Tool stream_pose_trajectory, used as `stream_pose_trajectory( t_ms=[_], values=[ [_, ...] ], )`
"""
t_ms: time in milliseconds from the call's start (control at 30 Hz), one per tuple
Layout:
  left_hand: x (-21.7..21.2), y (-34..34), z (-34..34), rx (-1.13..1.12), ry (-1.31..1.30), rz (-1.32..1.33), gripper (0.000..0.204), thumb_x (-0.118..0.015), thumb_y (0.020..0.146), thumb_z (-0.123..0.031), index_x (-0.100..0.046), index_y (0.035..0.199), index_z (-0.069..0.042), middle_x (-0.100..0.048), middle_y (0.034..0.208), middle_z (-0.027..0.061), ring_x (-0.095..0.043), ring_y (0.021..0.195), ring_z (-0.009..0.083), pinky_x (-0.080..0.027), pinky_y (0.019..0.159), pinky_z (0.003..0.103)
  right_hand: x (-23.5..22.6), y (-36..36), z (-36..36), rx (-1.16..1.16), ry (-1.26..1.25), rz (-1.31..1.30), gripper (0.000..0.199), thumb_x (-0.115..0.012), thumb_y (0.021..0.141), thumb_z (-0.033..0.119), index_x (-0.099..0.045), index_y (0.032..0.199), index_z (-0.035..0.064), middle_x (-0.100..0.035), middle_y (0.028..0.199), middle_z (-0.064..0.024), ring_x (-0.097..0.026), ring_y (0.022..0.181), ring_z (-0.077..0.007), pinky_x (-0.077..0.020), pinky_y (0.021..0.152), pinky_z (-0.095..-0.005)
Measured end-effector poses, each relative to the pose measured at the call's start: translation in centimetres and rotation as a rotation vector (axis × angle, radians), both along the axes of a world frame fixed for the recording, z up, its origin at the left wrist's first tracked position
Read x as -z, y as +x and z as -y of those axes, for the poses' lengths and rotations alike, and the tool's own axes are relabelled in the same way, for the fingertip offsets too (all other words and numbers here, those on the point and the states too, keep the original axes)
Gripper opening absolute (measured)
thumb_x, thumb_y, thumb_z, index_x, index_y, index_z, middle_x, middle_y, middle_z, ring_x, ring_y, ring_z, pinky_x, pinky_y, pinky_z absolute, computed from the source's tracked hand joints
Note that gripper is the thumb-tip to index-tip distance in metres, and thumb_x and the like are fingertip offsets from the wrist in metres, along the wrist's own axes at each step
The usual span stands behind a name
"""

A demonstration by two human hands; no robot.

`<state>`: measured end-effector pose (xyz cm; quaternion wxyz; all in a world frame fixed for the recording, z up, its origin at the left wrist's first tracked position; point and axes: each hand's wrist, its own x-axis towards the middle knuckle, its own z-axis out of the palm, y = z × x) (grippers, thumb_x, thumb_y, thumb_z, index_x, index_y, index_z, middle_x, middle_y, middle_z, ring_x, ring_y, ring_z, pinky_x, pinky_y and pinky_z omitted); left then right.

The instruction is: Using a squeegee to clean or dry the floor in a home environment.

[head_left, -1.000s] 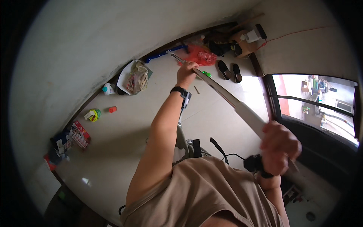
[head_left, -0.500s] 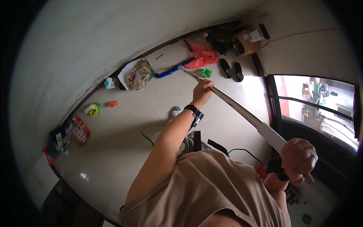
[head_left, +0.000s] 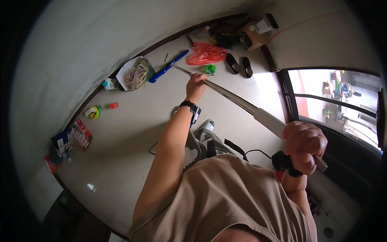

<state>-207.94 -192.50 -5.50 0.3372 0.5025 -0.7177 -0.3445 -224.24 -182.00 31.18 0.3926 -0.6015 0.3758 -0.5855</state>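
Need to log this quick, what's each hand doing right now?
Left hand: closed around the far, thin end of the long pole.
Right hand: closed in a fist on the pole's near, white handle end.

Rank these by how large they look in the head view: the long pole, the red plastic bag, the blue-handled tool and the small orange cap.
1. long pole, though nearness to the camera inflates it
2. red plastic bag
3. blue-handled tool, close to the bag
4. small orange cap

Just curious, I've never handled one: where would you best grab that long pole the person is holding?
Grip the long pole at two spread points: the thick white handle end, where the right hand closes from above, and the thin metal far end, where the left hand steadies it. Its length probably needs both.
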Motion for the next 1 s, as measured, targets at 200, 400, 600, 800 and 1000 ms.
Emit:
stream_pose_trajectory(
  t_ms=[200, 400, 600, 800, 1000],
  values=[
    [-2.9, -1.5, -8.9, 0.145, 0.017, 0.066, 0.003, -0.052, 0.071, -0.009, -0.053, 0.073, -0.01, -0.055, 0.077, 0.0039, -0.053, 0.082, 0.0252, -0.046, 0.067, 0.036, -1.5, -4.8, -6.0, 0.073, 0.065, 0.104, 0.025, -0.055, 0.079, 0.018, -0.04, 0.059, 0.0107, -0.046, 0.047, -0.0015, -0.047, 0.038, -0.0143, -0.0413, 0.046, -0.0306],
    [-4.3, -1.0, -12.8, 0.288, 0.117, 0.158, 0.006, -0.05, 0.074, -0.012, -0.054, 0.073, -0.008, -0.056, 0.078, 0.0056, -0.053, 0.082, 0.0267, -0.045, 0.068, 0.038, -1.3, -6.3, -9.6, 0.062, 0.07, 0.125, 0.029, -0.057, 0.079, 0.02, -0.039, 0.059, 0.0094, -0.046, 0.047, -0.002, -0.048, 0.039, -0.0144, -0.0426, 0.047, -0.0302],
    [-6.9, -1.4, -13.9, 0.303, 0.117, 0.197, 0.006, -0.05, 0.073, -0.012, -0.051, 0.071, -0.007, -0.055, 0.077, 0.0057, -0.052, 0.08, 0.0264, -0.044, 0.068, 0.037, -1.9, -9.1, -9.8, -0.101, -0.048, 0.127, 0.026, -0.059, 0.079, 0.022, -0.043, 0.062, 0.0101, -0.048, 0.051, -0.0012, -0.051, 0.044, -0.0143, -0.0449, 0.051, -0.0306],
    [-6.5, 0.8, -13.3, 0.221, 0.076, 0.241, 0.007, -0.054, 0.076, -0.013, -0.051, 0.073, -0.007, -0.055, 0.076, 0.0058, -0.052, 0.079, 0.0259, -0.044, 0.066, 0.035, -0.7, -8.7, -7.2, -0.172, 0.02, 0.196, 0.025, -0.061, 0.073, 0.016, -0.042, 0.059, 0.0088, -0.05, 0.052, -0.0038, -0.052, 0.045, -0.0173, -0.0452, 0.054, -0.0324],
    [-3.3, 4.1, -12.6, 0.106, 0.163, 0.319, 0.008, -0.055, 0.076, -0.016, -0.051, 0.074, -0.01, -0.056, 0.078, 0.0049, -0.052, 0.082, 0.0271, -0.045, 0.067, 0.038, 1.0, -7.6, -2.1, -0.464, 0.199, 0.107, 0.023, -0.063, 0.07, 0.008, -0.043, 0.059, 0.0067, -0.053, 0.059, -0.0057, -0.054, 0.056, -0.0197, -0.0461, 0.067, -0.0358]
  ],
)
